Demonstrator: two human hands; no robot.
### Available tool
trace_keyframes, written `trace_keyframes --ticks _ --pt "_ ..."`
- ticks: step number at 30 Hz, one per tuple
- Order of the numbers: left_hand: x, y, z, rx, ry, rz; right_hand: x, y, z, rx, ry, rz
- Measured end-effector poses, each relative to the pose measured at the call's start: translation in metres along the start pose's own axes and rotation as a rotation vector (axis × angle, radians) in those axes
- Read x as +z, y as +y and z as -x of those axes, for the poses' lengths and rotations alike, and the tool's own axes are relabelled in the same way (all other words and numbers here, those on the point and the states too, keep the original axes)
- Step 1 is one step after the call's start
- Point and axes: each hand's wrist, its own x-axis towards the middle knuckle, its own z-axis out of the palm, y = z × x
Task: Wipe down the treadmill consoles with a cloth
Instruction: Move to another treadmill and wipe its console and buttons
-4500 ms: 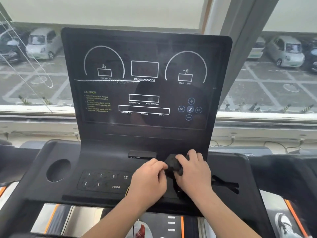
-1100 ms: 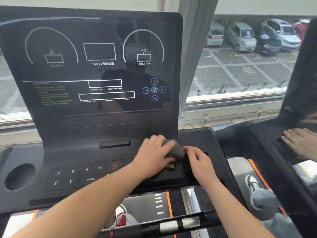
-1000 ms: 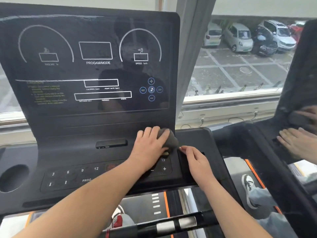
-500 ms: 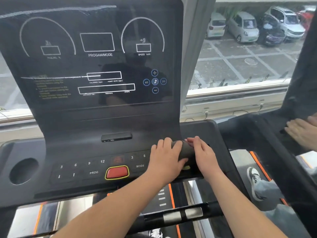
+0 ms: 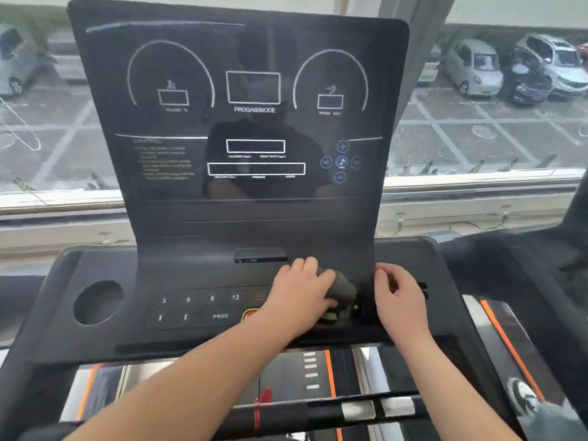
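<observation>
A black treadmill console [image 5: 197, 272] fills the head view, with a tall dark display panel [image 5: 254, 122] and a flat button deck with numbers and a PROG key. My left hand [image 5: 302, 291] grips a bunched dark grey cloth [image 5: 343, 289] and presses it on the right part of the button deck, covering most of the red stop button [image 5: 249, 314]. A little to the right, my right hand [image 5: 399, 294] hovers with fingers loosely curled over the deck's right side, apart from the cloth.
A round cup holder [image 5: 97, 302] sits at the deck's left. A handlebar [image 5: 350, 410] crosses below my forearms, above the belt. A second dark treadmill [image 5: 541, 281] stands at the right. Behind is a window sill [image 5: 477, 192] over a car park.
The view has swung right, so the console now sits centred. My left hand with the cloth stays on the right of the deck, and my right hand has come off the cloth.
</observation>
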Motion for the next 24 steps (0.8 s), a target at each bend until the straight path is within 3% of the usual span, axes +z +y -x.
trace_keyframes --ticks 4,9,16,21,24 --pt "-0.005 -0.061 0.032 -0.036 -0.001 -0.020 0.037 -0.027 0.018 -0.108 0.049 0.025" --pt "-0.002 -0.139 0.079 -0.143 0.091 0.074 0.089 -0.049 0.049 -0.257 -0.062 0.149" --pt "0.003 -0.226 0.143 -0.357 0.223 0.080 0.143 -0.066 0.081 -0.220 -0.174 0.103" --pt "0.020 -0.228 0.175 -0.560 0.372 0.197 0.156 -0.070 0.099 -0.222 -0.176 0.123" --pt "0.031 -0.209 0.187 -0.425 0.409 0.145 0.155 -0.071 0.102 -0.225 -0.149 0.124"
